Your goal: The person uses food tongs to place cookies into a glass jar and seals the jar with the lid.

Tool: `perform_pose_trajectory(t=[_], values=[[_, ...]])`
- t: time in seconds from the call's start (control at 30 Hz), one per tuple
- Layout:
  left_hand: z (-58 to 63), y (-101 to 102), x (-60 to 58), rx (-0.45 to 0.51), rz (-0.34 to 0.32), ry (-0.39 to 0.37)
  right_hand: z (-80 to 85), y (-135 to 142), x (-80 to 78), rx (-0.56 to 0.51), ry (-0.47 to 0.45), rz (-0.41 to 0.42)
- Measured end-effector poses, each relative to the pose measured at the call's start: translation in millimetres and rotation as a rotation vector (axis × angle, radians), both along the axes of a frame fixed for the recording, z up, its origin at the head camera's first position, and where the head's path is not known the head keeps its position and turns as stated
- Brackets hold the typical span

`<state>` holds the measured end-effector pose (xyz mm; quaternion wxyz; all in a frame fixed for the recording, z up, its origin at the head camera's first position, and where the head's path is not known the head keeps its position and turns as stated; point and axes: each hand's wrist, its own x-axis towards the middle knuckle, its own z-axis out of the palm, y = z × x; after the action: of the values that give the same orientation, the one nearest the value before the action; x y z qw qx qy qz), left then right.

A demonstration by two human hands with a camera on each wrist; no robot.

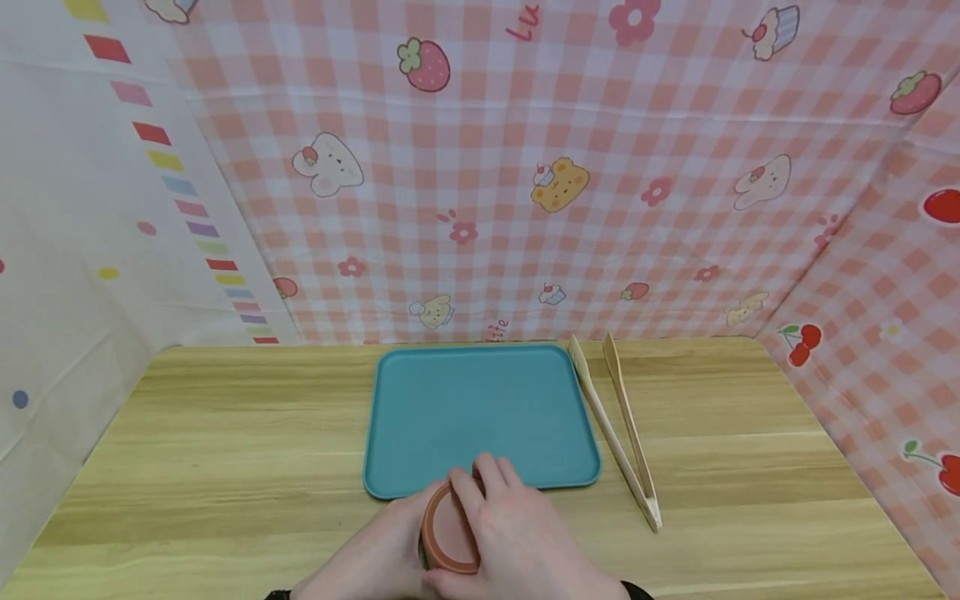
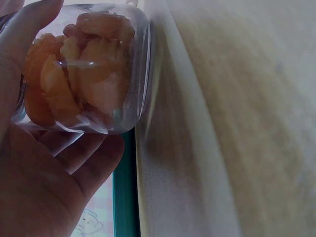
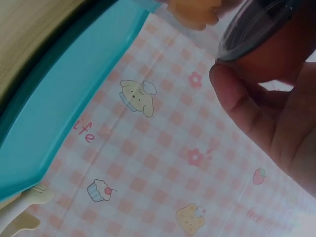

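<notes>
A clear plastic jar [image 2: 140, 64] filled with orange-brown, ridged snack pieces [image 2: 98, 64] is held near the table's front edge. My left hand [image 1: 393, 537] wraps round its side, thumb on one side and fingers on the other, as the left wrist view shows. Over the jar's top sits a round terracotta-brown lid [image 1: 450, 533]. My right hand [image 1: 517, 533] grips this lid from above, fingers over the far rim and thumb at the near side. The right wrist view shows the lid's edge right at the jar's mouth.
Just beyond my hands lies a teal rectangular tray [image 1: 480, 408] on the wooden table [image 1: 225, 450]. Wooden tongs [image 1: 626, 442] rest along its right side, tips pointing away. Pink checked cloth [image 1: 480, 208] hangs behind the table, with more cloth on both sides.
</notes>
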<state>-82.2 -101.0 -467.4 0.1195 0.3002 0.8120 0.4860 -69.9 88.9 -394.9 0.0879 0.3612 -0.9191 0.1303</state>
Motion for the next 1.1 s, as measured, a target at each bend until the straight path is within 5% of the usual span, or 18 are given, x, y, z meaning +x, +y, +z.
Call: perform_pose_trajectory(t=[0.17, 0.4, 0.5, 0.8, 1.1], values=[[1.3, 0, 0.8, 0.023, -0.003, -0.027, 10.5, 13, -3.8, -0.001, -0.100, 0.054], [6.5, 3, 4.2, 0.074, -0.017, -0.051, 19.1, 29, -17.3, -0.067, -0.133, 0.351], [7.1, 3, 4.6, 0.063, -0.012, -0.044, 15.5, 30, -23.1, -0.065, -0.151, 0.405], [6.1, 4, 3.9, 0.026, 0.000, -0.001, 5.2, 30, -30.5, -0.037, -0.171, 0.394], [3.0, 2, 2.7, 0.030, -0.003, -0.005, 4.1, 22, -24.2, -0.063, -0.093, 0.314]])
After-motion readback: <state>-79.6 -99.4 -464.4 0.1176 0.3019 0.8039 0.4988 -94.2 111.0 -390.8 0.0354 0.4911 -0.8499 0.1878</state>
